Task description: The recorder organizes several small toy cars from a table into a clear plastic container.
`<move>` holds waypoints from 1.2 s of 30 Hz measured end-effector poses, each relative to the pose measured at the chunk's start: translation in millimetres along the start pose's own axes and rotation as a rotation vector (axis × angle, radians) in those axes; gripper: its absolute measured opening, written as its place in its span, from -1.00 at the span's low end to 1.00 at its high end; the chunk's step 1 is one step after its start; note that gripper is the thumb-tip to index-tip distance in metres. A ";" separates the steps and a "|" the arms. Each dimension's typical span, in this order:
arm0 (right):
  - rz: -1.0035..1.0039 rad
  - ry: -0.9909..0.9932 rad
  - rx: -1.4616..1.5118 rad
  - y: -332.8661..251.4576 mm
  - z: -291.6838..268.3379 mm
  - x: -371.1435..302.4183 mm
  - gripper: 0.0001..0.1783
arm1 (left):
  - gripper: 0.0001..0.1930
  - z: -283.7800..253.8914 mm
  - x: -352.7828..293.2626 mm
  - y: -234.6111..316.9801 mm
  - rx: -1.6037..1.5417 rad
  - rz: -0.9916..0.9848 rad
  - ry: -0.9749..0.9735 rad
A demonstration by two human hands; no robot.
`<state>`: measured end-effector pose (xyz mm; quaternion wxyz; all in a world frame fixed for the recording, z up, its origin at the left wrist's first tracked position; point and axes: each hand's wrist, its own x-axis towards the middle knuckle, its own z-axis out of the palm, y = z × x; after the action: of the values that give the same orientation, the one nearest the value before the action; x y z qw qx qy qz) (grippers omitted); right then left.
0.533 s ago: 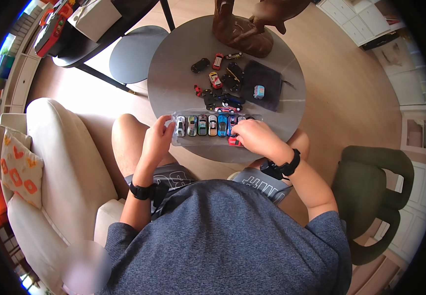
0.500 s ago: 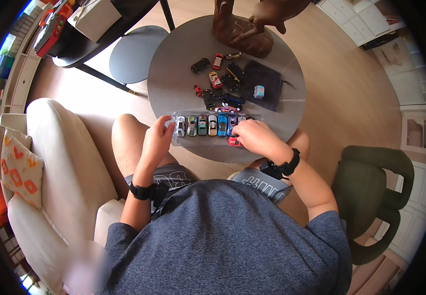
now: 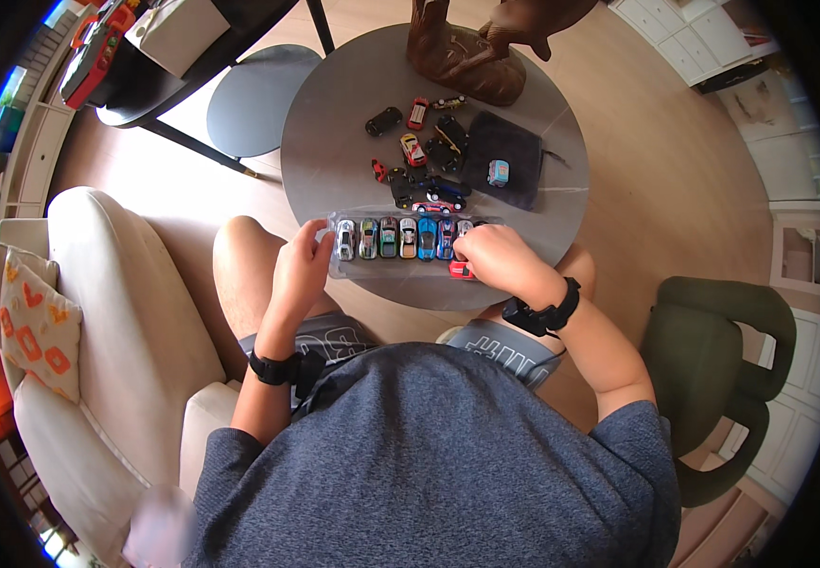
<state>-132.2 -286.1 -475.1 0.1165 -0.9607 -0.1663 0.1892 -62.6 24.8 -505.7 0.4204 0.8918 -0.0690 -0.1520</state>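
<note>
A clear plastic case [image 3: 386, 270] lies along the near edge of the round table, with several toy cars standing side by side in a row in it. Among them are a silver car [image 3: 345, 240] at the left end and a bright blue car [image 3: 427, 239]. My left hand [image 3: 302, 263] grips the case's left end between thumb and fingers. At the right part of the case, my right hand [image 3: 504, 256] is closed on a red toy car [image 3: 462, 270] at the row's near side. That hand covers the row's right end, and its fingertips are partly hidden.
Several loose toy cars, including a red-and-yellow car [image 3: 413, 150], lie beyond the case on the grey round table [image 3: 329, 142]. A dark pouch [image 3: 523, 142] carries a light-blue toy van [image 3: 498, 173]. A brown sculpture [image 3: 471, 66] stands at the far edge. A green chair [image 3: 703, 369] is at right.
My right hand has shifted slightly to the right along the case, and the red toy car has moved with it. My left hand stays at the case's left end.
</note>
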 end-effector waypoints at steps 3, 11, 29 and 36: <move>0.011 0.028 0.079 0.6 -1.0 -1.6 -0.89 | -0.69 6.1 -0.2 -1.3 0.190 0.038 0.023; 0.124 -0.017 0.185 5.3 -9.3 -4.9 -0.84 | -0.71 17.1 3.0 -2.4 0.209 0.165 0.080; 0.028 -0.268 0.156 6.0 -8.2 13.2 -0.84 | -0.69 13.4 12.6 6.3 0.347 0.112 0.001; 0.027 -0.301 0.121 8.8 -12.6 18.6 -0.85 | -0.71 15.7 12.4 3.2 0.380 0.134 0.002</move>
<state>-108.5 -289.5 -472.4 0.1455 -0.9149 -0.1574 0.3420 -56.0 8.2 -515.3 0.2539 0.9487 -0.1553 -0.1071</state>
